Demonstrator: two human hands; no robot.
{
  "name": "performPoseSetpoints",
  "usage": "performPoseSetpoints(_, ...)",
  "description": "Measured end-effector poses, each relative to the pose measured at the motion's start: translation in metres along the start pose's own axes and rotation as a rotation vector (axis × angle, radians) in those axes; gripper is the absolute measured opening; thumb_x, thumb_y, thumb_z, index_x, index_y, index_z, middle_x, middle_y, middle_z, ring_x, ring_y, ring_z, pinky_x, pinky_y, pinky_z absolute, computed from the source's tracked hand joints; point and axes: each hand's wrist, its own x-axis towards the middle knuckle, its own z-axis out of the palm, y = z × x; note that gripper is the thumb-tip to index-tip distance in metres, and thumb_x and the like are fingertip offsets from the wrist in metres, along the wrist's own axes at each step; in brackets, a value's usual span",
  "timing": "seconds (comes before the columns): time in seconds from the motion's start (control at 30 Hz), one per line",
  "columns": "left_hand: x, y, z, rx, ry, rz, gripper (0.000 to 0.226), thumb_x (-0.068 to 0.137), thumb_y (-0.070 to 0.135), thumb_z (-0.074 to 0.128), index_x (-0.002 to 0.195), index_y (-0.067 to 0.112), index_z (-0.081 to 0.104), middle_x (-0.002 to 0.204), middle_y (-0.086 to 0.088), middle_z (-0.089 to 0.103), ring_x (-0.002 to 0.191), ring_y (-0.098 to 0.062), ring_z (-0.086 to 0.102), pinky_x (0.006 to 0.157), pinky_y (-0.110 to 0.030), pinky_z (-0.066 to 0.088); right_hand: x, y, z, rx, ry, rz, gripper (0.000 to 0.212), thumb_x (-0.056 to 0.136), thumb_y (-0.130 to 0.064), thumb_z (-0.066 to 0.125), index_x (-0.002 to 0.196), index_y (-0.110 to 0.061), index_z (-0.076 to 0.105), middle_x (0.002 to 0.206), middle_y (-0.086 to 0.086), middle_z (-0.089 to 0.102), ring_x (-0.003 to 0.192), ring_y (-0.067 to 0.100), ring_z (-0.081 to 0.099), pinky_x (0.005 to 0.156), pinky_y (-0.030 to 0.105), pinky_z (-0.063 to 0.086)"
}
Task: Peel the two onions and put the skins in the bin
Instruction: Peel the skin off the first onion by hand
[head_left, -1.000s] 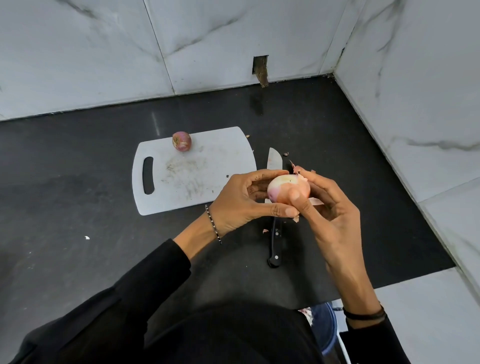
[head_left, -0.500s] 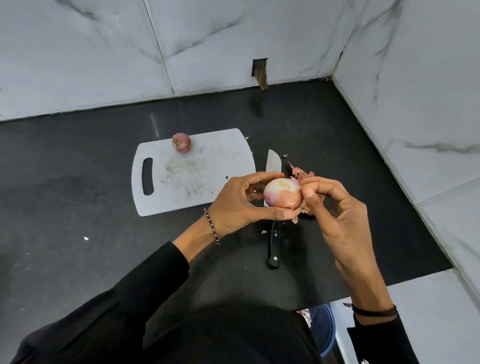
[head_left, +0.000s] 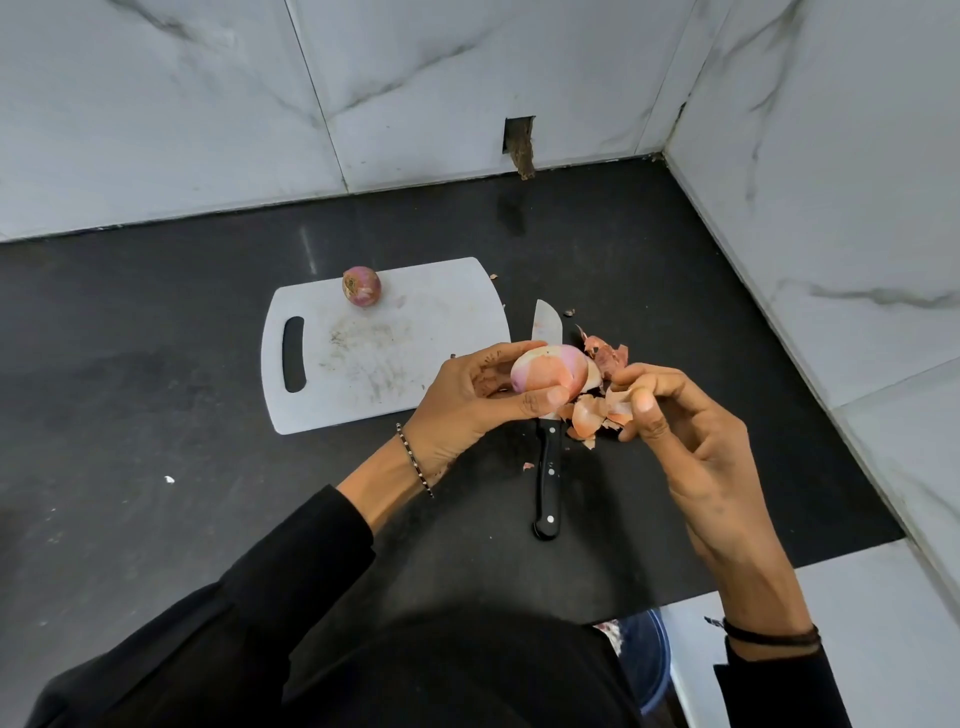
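Pale pink onion sits clamped in my L hand, mostly bare. R hand pinches a skin just beside it. Loose skins lie under the grip, none binned. 2nd onion, unpeeled, sits well left on the board. Approx. a third done.

Your black tabletop meets a corner of white, grey-veined walls.
A rough rectangular notch breaks the back wall at its base; soft, even light gleams off your dark surface.
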Motion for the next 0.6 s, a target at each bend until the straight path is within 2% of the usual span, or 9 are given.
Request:
performPoseSetpoints(0.1,-0.002,0.002,0.000,-0.102,-0.018,-0.036,0.045,0.073,0.013,0.078,0.116,0.022,0.068,0.111,0.005,0.073,0.108,-0.013,0.068,0.087,-0.022,0.053,0.003,0.006,-0.002,-0.053,0.073,0.051,0.016,0.103,-0.014,0.055,0.103,-0.002,0.065,0.104,0.003,0.074,0.090,0.012,0.067,0.072,0.024,0.053)
performPoseSetpoints(0.23,-0.004,0.005,0.001,-0.188,-0.089,-0.069,0.054,0.070,0.014,0.076,0.123,0.015,0.064,0.117,0.000,0.071,0.111,-0.016,0.066,0.089,-0.026,0.053,0.010,0.020,-0.007,-0.360,0.167,0.124,0.018,0.105,-0.028,0.055,0.112,-0.023,0.071,0.101,-0.005,0.074,0.093,0.011,0.068,0.070,0.024,0.053)
performPoseSetpoints(0.3,-0.005,0.006,0.000,-0.197,-0.124,-0.072,0.056,0.069,0.010,0.075,0.124,0.015,0.063,0.115,0.004,0.071,0.110,-0.014,0.066,0.087,-0.025,0.054,0.013,0.023,-0.008,-0.535,0.205,0.067,0.016,0.103,-0.029,0.057,0.109,-0.027,0.072,0.101,-0.010,0.072,0.092,0.006,0.066,0.075,0.024,0.055)
performPoseSetpoints(0.37,-0.006,0.007,0.000,-0.199,-0.151,-0.058,0.058,0.068,0.005,0.075,0.124,0.015,0.062,0.114,0.007,0.071,0.110,-0.012,0.066,0.087,-0.025,0.053,0.014,0.019,-0.007,-0.644,0.251,-0.023,0.011,0.097,-0.026,0.067,0.105,-0.027,0.073,0.098,-0.012,0.071,0.091,0.004,0.066,0.079,0.025,0.056)
performPoseSetpoints(0.5,-0.008,0.006,-0.001,-0.198,-0.191,-0.022,0.061,0.069,-0.001,0.074,0.125,0.015,0.060,0.117,0.010,0.070,0.114,-0.011,0.064,0.090,-0.026,0.052,0.014,0.009,-0.006,-0.566,0.269,-0.074,0.008,0.089,-0.023,0.079,0.095,-0.022,0.073,0.087,-0.011,0.071,0.080,0.009,0.068,0.069,0.021,0.055)
performPoseSetpoints(0.6,-0.009,0.006,-0.002,-0.202,-0.223,-0.005,0.057,0.074,-0.007,0.073,0.124,0.017,0.060,0.119,0.010,0.069,0.115,-0.012,0.063,0.090,-0.026,0.052,0.013,0.001,-0.006,-0.632,0.207,-0.172,0.013,0.091,-0.013,0.076,0.100,-0.022,0.072,0.099,-0.007,0.069,0.088,0.011,0.068,0.072,0.020,0.055)
